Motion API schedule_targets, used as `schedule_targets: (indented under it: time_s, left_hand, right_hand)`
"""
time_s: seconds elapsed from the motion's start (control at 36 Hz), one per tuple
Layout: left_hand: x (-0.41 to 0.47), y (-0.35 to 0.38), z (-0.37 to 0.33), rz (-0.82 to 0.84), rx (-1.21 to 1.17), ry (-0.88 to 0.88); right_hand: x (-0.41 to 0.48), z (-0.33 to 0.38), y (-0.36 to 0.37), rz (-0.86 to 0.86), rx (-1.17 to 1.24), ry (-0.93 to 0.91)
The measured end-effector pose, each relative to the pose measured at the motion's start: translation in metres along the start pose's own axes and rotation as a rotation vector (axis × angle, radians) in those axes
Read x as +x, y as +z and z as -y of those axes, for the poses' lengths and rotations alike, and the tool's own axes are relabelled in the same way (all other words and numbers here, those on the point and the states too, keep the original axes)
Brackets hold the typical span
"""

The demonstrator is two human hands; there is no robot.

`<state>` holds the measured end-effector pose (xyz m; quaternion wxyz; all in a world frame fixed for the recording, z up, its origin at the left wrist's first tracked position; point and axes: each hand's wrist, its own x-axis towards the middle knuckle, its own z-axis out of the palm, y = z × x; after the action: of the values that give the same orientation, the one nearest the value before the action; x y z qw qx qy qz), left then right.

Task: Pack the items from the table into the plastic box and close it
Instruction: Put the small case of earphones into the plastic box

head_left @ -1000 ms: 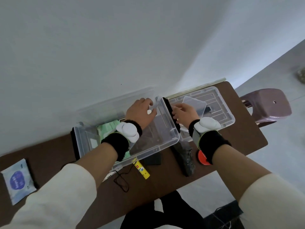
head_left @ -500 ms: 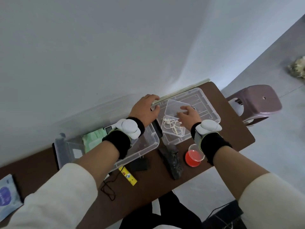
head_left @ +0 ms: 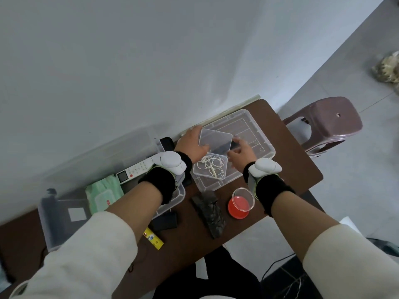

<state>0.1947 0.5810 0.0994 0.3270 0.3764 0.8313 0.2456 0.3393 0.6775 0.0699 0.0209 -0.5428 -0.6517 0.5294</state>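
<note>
The large clear plastic box (head_left: 54, 214) stands open at the left, with a green wipes pack (head_left: 103, 193) and a white remote (head_left: 138, 169) in it. Its clear lid (head_left: 262, 134) lies flat at the table's right end. On that lid sits a small clear case (head_left: 228, 175) with white earphones (head_left: 212, 167) inside. The small case's own lid (head_left: 216, 139) is tilted up. My left hand (head_left: 191, 143) pinches the left edge of the small lid. My right hand (head_left: 243, 152) touches its right edge with spread fingers.
On the brown table (head_left: 298, 160) near its front edge lie a red round dish (head_left: 240, 202), a dark textured oblong object (head_left: 209, 212), a small black pouch (head_left: 166, 221) and a yellow tube (head_left: 154, 238). A purple plastic stool (head_left: 323, 124) stands to the right.
Both hands left the large box and went to the small earphone case on the big lid. The small case's lid has swung up since half a second ago.
</note>
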Motion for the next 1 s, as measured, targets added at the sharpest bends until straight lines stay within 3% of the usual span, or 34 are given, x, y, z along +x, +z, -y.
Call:
schedule_targets:
  time_s: [0.25, 0.64, 1.0]
  left_hand:
    - [0.015, 0.018, 0.005, 0.101, -0.017, -0.132]
    - [0.041, 0.046, 0.006, 0.271, 0.27, -0.329]
    - [0.054, 0.051, 0.011, 0.317, 0.237, -0.418]
  right_hand:
    - [0.02, -0.024, 0.008, -0.02, -0.042, 0.037]
    - [0.043, -0.051, 0.016, 0.055, -0.057, 0.144]
    - [0.05, -0.054, 0.018, 0.167, -0.068, 0.067]
